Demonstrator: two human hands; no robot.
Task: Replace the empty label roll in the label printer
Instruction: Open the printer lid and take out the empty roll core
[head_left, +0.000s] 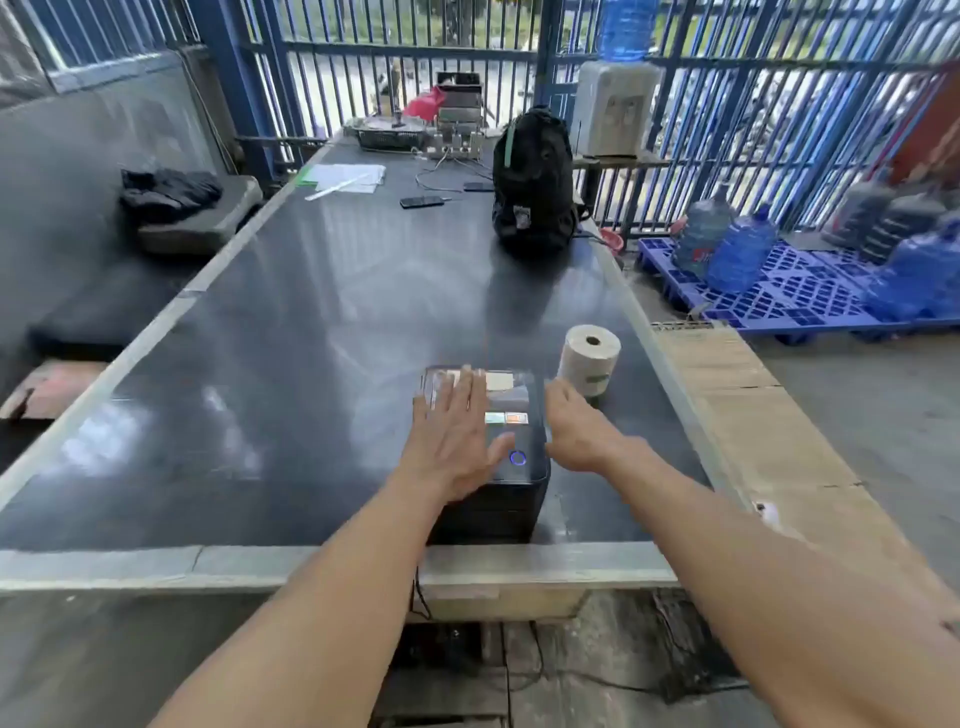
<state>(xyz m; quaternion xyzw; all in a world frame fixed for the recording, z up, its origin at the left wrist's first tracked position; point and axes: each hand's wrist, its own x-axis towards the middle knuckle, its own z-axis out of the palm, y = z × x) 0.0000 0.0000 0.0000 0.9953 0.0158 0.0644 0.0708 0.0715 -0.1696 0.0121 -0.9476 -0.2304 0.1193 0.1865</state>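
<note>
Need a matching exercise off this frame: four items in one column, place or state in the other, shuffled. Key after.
Column 1
1. label roll
2. left hand
3. backpack
4. phone

Column 2
A. lying flat on the table, left of the black bag
B. resting flat on top of the label printer
C. standing on end, just right of the printer
D. upright near the table's far right edge

Pairs: 1-C, 2-B, 3-D, 4-A

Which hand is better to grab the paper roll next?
Probably the right hand: it hovers just right of the printer, close to the roll standing on end. The left hand lies flat on the printer's top, farther away.
</note>
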